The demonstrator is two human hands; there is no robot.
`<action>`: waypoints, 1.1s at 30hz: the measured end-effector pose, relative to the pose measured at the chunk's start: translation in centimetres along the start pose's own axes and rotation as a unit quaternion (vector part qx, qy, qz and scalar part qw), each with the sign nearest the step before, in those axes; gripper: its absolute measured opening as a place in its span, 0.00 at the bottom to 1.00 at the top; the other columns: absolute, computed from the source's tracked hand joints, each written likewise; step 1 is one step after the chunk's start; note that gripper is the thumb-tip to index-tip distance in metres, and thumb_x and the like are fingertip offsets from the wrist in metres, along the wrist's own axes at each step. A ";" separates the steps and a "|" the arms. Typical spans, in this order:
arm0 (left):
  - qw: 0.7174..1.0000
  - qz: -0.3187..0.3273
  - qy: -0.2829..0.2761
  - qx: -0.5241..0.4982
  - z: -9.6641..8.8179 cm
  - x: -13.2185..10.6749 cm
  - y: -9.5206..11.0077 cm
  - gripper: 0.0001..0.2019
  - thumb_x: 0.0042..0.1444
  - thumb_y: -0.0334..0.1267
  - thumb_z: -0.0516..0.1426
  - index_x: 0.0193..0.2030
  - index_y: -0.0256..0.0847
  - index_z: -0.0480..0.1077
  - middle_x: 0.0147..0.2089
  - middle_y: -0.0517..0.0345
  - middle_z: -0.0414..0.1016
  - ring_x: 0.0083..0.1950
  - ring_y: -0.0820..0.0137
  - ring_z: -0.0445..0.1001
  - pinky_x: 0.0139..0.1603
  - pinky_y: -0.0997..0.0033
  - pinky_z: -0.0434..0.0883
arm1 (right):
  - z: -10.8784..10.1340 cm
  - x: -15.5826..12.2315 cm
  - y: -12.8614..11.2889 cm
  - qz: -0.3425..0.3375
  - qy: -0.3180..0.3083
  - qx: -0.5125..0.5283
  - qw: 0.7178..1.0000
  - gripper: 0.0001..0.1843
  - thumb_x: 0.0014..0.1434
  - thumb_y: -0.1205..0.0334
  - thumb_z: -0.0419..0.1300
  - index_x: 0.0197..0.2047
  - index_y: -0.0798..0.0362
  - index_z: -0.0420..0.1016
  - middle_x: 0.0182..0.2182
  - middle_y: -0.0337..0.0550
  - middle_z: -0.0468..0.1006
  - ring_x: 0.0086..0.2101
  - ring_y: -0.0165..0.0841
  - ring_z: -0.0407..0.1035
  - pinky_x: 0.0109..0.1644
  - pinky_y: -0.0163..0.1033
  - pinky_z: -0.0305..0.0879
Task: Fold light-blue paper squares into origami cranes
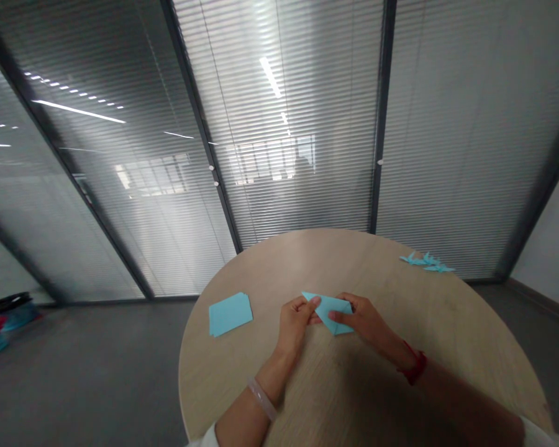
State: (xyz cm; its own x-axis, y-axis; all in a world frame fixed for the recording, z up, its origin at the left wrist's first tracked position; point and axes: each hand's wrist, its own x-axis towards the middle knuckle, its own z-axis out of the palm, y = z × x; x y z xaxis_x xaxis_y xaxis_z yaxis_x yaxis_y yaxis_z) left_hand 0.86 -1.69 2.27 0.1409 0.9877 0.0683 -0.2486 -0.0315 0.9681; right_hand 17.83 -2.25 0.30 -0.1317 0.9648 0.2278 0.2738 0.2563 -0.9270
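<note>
A partly folded sheet of light-blue paper (331,307) is held between both hands over the middle of the round table. My left hand (298,316) pinches its pointed left end, thumb on top and fingers underneath. On the right side, my right hand (361,316) grips the paper with its thumb across the front and the fingers behind the upper edge. The lower part narrows to a point, and a crease shows there. The fingers behind the paper are partly hidden.
A stack of light-blue paper sheets (230,314) lies on the wooden table (307,254) to the left. Several small folded blue paper pieces (427,261) sit near the far right edge. Glass panels with blinds (298,205) stand behind. Bags (16,310) rest on the floor at left.
</note>
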 end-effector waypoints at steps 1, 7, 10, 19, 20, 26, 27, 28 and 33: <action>1.000 0.001 -0.004 0.004 0.0 0.0 -0.1 0.18 0.41 0.49 0.67 0.27 0.33 0.76 0.27 0.53 0.77 0.29 0.67 0.75 0.36 0.67 0.73 | 0.0 0.0 0.0 -0.001 -0.002 0.002 1.000 0.18 0.48 0.48 0.64 0.32 0.55 0.72 0.24 0.36 0.69 0.25 0.28 0.61 0.26 0.31 0.57; 0.999 0.019 -0.034 -0.014 0.0 -0.3 0.4 0.17 0.44 0.50 0.65 0.26 0.34 0.76 0.25 0.55 0.77 0.27 0.69 0.74 0.34 0.70 0.72 | 0.0 0.0 -0.1 0.001 -0.003 0.009 1.000 0.19 0.47 0.47 0.65 0.32 0.55 0.71 0.24 0.35 0.68 0.25 0.28 0.61 0.25 0.31 0.56; 0.999 0.019 -0.034 -0.021 0.1 -0.5 0.6 0.17 0.44 0.50 0.65 0.26 0.34 0.76 0.24 0.56 0.76 0.26 0.70 0.73 0.33 0.71 0.72 | -0.1 -0.1 -0.5 0.006 -0.002 0.023 1.000 0.18 0.46 0.49 0.66 0.32 0.55 0.69 0.23 0.34 0.67 0.25 0.28 0.61 0.25 0.31 0.56; 0.998 -0.002 0.008 -0.065 -0.1 -0.3 0.8 0.16 0.41 0.47 0.68 0.24 0.34 0.74 0.24 0.55 0.76 0.25 0.70 0.73 0.33 0.69 0.73 | -0.1 -0.1 -0.2 0.008 -0.016 0.018 1.000 0.19 0.46 0.49 0.66 0.33 0.55 0.71 0.24 0.36 0.69 0.25 0.29 0.62 0.25 0.32 0.57; 0.997 -0.001 0.017 -0.071 -0.1 -0.3 0.8 0.16 0.40 0.46 0.68 0.23 0.34 0.73 0.24 0.56 0.76 0.25 0.71 0.73 0.32 0.71 0.73 | 0.0 -0.1 -0.2 0.008 -0.018 0.012 1.000 0.19 0.46 0.48 0.65 0.33 0.55 0.72 0.24 0.36 0.69 0.25 0.29 0.62 0.25 0.32 0.56; 0.995 0.011 0.041 -0.085 0.0 -0.5 0.8 0.18 0.42 0.49 0.67 0.22 0.35 0.72 0.21 0.57 0.73 0.22 0.72 0.71 0.28 0.73 0.70 | 0.1 -0.1 -0.5 0.012 -0.028 0.003 1.000 0.20 0.47 0.46 0.65 0.29 0.56 0.72 0.22 0.35 0.68 0.23 0.27 0.59 0.24 0.32 0.54; 0.995 0.016 0.043 -0.085 0.0 -0.6 0.8 0.18 0.43 0.50 0.66 0.21 0.35 0.71 0.20 0.58 0.72 0.21 0.73 0.70 0.27 0.73 0.69 | 0.1 -0.2 -0.6 0.012 -0.026 0.003 1.000 0.19 0.47 0.47 0.65 0.28 0.57 0.72 0.21 0.35 0.67 0.23 0.27 0.59 0.24 0.31 0.54; 0.995 0.022 0.046 -0.083 0.1 -0.7 0.8 0.18 0.43 0.50 0.66 0.21 0.35 0.70 0.19 0.59 0.71 0.20 0.74 0.69 0.26 0.73 0.69 | 0.1 -0.2 -0.7 0.010 -0.025 0.003 1.000 0.19 0.47 0.47 0.65 0.27 0.57 0.72 0.21 0.35 0.67 0.23 0.27 0.58 0.23 0.31 0.53; 0.994 0.050 0.064 -0.077 0.3 -0.7 0.8 0.19 0.43 0.50 0.66 0.19 0.36 0.68 0.18 0.62 0.69 0.20 0.75 0.67 0.24 0.76 0.67 | 0.2 -0.2 -0.6 0.003 -0.027 0.005 1.000 0.19 0.47 0.47 0.65 0.26 0.57 0.71 0.20 0.34 0.66 0.22 0.26 0.57 0.23 0.32 0.53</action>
State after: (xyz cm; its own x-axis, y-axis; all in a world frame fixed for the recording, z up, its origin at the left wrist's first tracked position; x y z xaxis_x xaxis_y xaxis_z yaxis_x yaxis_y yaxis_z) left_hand 0.88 -2.44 3.04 -0.0123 0.9924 0.1221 -0.3997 -0.1169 0.9092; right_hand 17.52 -2.61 0.81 -0.1819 0.9615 0.2062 0.2644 0.2498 -0.9315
